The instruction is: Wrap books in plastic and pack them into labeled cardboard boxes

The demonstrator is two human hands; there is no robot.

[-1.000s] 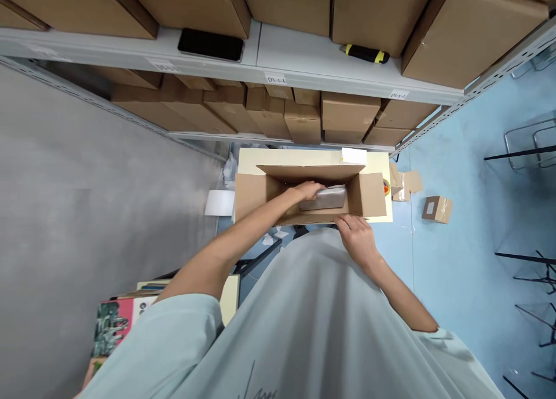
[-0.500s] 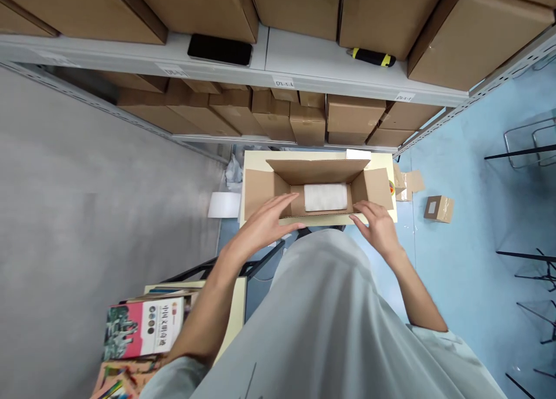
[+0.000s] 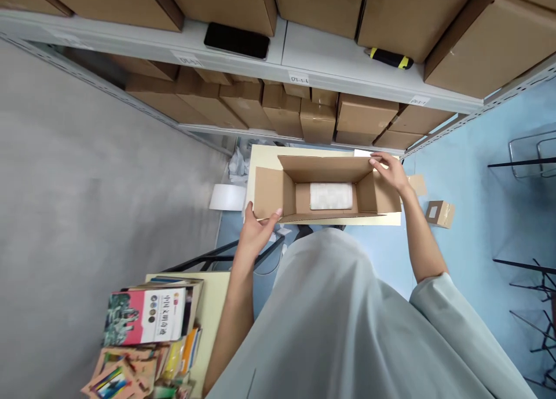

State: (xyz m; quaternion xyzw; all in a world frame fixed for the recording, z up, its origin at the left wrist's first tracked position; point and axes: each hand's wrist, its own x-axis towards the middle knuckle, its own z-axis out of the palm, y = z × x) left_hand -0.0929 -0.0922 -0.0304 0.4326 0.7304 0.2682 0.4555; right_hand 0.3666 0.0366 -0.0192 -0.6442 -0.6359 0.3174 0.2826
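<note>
An open cardboard box (image 3: 324, 170) stands on a pale yellow table, its flaps spread outward. Inside lies a white wrapped bundle (image 3: 330, 196), toward the right of the box floor. My left hand (image 3: 256, 231) grips the box at its front left corner, thumb by the front edge and fingers at the left flap (image 3: 268, 191). At the back right corner, my right hand (image 3: 390, 172) has its thumb and fingers closed on the end of the back flap.
Shelves of cardboard boxes (image 3: 319, 121) rise beyond the table (image 3: 264, 154). A phone (image 3: 237, 40) and a black-and-yellow cutter (image 3: 390, 58) rest on the shelf. Books (image 3: 145, 316) are stacked at lower left. A small box (image 3: 440, 213) sits on the floor at right.
My right hand has moved from the box's front right side up to its back right corner. My left hand has shifted left and back from over the box onto its front left corner.
</note>
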